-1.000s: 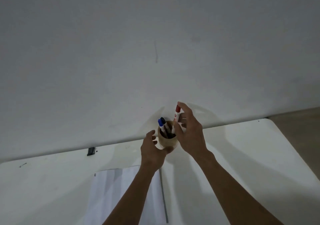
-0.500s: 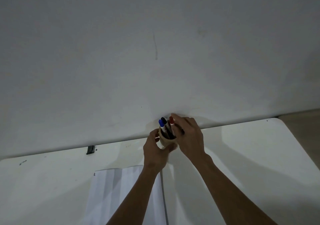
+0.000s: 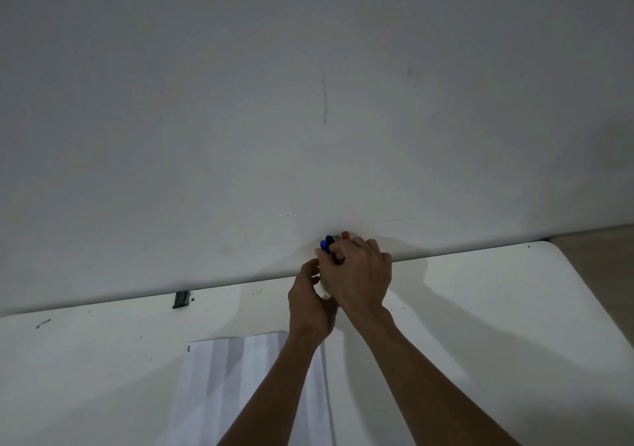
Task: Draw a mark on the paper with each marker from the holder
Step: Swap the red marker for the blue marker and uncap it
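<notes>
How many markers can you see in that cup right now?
3. Only their caps show above the right hand: a blue marker farthest left, a black marker beside it, and a red marker to the right. The hands hide the cup, so more could be inside.

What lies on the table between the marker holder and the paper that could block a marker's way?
Nothing visible. Only the left hand and right hand at the holder lie above the paper.
</notes>
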The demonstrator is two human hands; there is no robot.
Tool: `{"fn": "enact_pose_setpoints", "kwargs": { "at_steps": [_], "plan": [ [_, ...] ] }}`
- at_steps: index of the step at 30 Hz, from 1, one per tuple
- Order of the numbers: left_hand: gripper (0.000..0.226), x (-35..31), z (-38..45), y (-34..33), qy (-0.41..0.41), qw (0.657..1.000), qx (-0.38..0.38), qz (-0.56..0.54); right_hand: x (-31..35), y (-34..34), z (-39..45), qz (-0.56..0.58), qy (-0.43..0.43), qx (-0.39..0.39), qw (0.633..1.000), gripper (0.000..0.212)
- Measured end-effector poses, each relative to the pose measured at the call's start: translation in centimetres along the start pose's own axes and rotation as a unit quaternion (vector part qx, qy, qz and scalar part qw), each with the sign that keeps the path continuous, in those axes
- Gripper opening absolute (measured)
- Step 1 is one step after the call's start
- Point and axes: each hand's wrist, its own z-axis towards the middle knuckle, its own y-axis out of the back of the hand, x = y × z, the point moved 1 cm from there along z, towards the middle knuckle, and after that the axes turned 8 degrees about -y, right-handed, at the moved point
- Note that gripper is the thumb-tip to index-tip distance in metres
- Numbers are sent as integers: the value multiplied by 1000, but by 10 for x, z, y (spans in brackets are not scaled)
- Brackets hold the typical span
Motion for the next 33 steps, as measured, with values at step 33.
{"fn": "enact_pose_setpoints", "kwargs": {
  "at_steps": [33],
  "plan": [
    [34,-8,-60,143,18,990,7,143,45,86,-126,406,-309,282,813,18]
  ]
}}
